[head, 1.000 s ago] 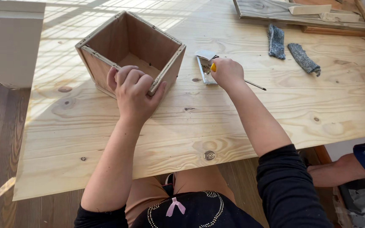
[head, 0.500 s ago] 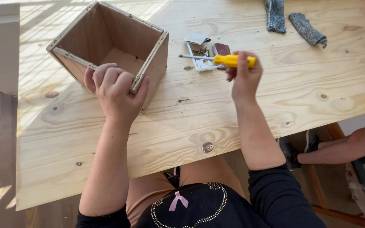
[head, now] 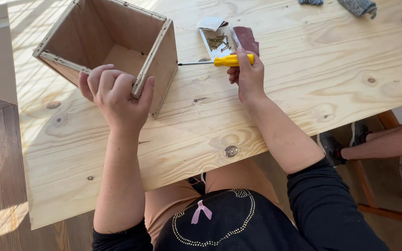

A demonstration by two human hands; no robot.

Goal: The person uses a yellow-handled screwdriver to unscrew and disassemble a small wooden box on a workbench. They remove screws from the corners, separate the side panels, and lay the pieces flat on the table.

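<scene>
An open wooden box (head: 117,42) stands on the pale pine table (head: 280,102). My left hand (head: 115,95) clamps its near corner, fingers over the rim. My right hand (head: 247,74) holds a yellow-handled screwdriver (head: 231,60) level, its metal tip touching the box's right side wall near the top edge.
Just beyond the screwdriver lies a small open packet of screws (head: 217,39) with a dark red sanding block (head: 246,39) beside it. Two grey gloves (head: 357,5) lie at the far edge. Another person's arm (head: 387,142) and shoe show at the right, below the table.
My right hand brought the screwdriver leftward until its tip met the box's side. The view moved closer. My left hand kept its grip on the box corner.
</scene>
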